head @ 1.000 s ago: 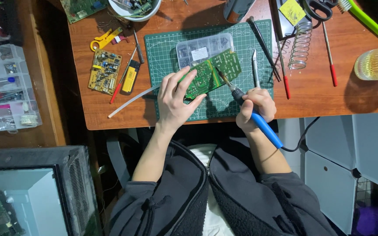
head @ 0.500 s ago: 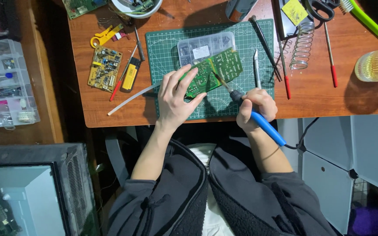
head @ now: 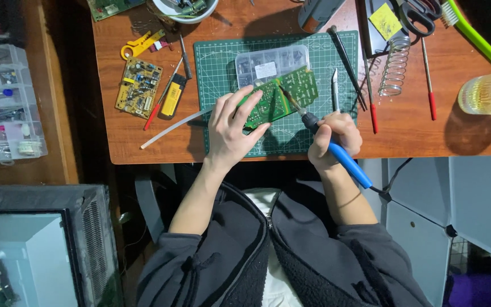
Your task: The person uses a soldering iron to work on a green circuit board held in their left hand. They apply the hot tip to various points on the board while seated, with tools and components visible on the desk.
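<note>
Two hands on the job, both over the green cutting mat [head: 223, 68] on the wooden surface [head: 416, 131]. Green circuit board [head: 282, 94] lies tilted on the mat, its lower-left end under the left hand's fingertips, its upper edge touching the clear plastic parts box [head: 272, 61].

Left hand [head: 231, 128]: palm down, fingers spread and extended up-right, tips pressing the board's lower-left end, thumb lying along the board's lower edge. Forearm runs down-left to a dark grey sleeve.

Right hand [head: 333, 136]: closed in a pen-style grip around the blue-handled soldering iron [head: 328, 142], just right of and below the board. Iron points up-left, tip resting on the board near its middle; blue handle sticks out down-right past the wrist, cord trailing off the surface edge.

Labels and packs: the parts box carries a small white rectangular label on its lid. Yellow square sticky pad [head: 385, 20] sits top right, beside the black-handled scissors [head: 421, 11]. Yellow circuit board [head: 138, 86] lies left of the mat, with a yellow-and-black rectangular tool [head: 173, 96] just beside it. Clear compartment organiser [head: 4, 105] sits far left, off the surface. Wire coil stand [head: 394, 65] is right of the mat.
</note>
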